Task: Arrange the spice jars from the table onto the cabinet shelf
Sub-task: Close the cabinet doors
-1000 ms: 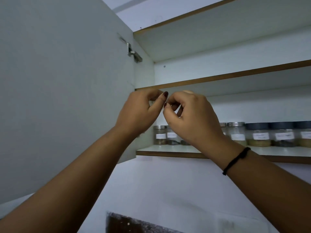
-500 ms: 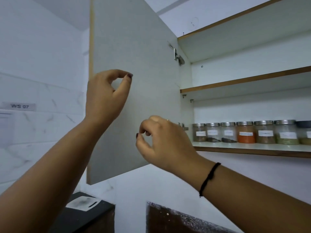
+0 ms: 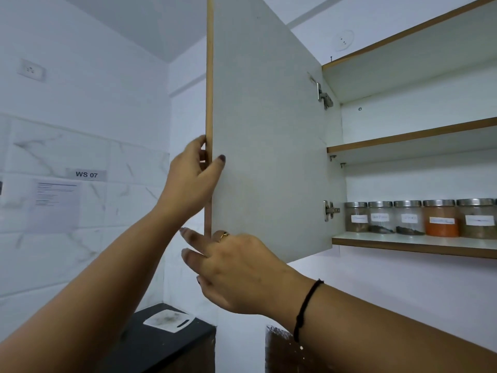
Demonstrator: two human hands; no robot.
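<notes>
While the left grip pinches the upright edge of the white cabinet door, the spread right grip lies nearer the steel-lidded glass spice jars shelved rightward.

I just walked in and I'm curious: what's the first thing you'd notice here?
The big white cabinet door stands open in the middle, with the left hand gripping its wooden edge and the right hand spread open just below. Next comes the row of spice jars on the lower shelf at the right, especially the orange jar.
</notes>
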